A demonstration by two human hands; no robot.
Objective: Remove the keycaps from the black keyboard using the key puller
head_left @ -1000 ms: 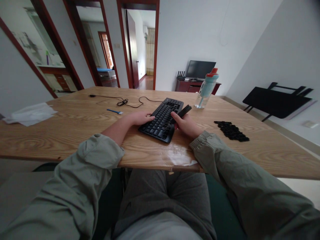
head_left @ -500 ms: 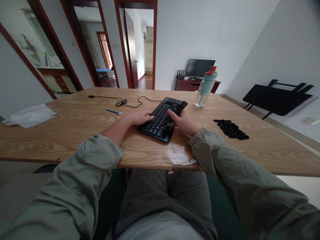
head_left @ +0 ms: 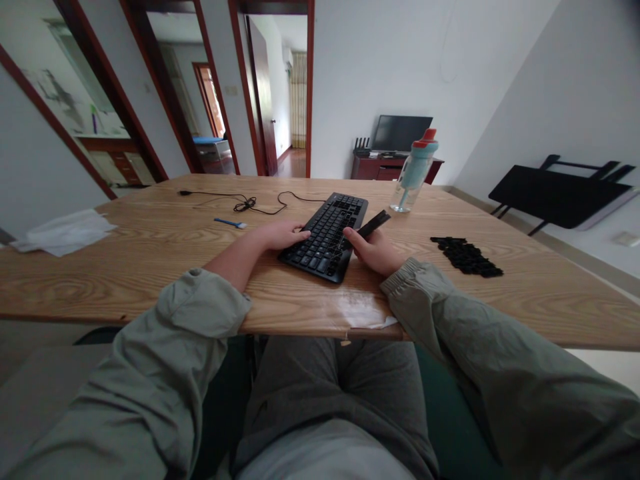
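Observation:
A black keyboard [head_left: 327,230] lies at a slant on the wooden table in front of me. Some key positions near its right side look bare of caps. At its left edge my left hand [head_left: 286,235] grips it, thumb on top and the other fingers mostly hidden. My right hand [head_left: 373,250] is closed around a black keycap puller [head_left: 375,225], whose handle sticks out up and to the right. The puller's thin wires reach over the keys. Whether they hold a key cannot be made out. To the right lies a pile of black keycaps [head_left: 466,257].
A blue brush [head_left: 230,223] lies left of the keyboard, near its bundled cable [head_left: 245,204]. A water bottle [head_left: 413,173] with a red lid stands behind on the right. White tissue [head_left: 65,231] rests at the table's left. The table's front edge [head_left: 300,331] runs before my lap.
The puller's handle tipped left over the keyboard's right edge, then swung back out to the right with my right hand. My left hand keeps its hold on the keyboard.

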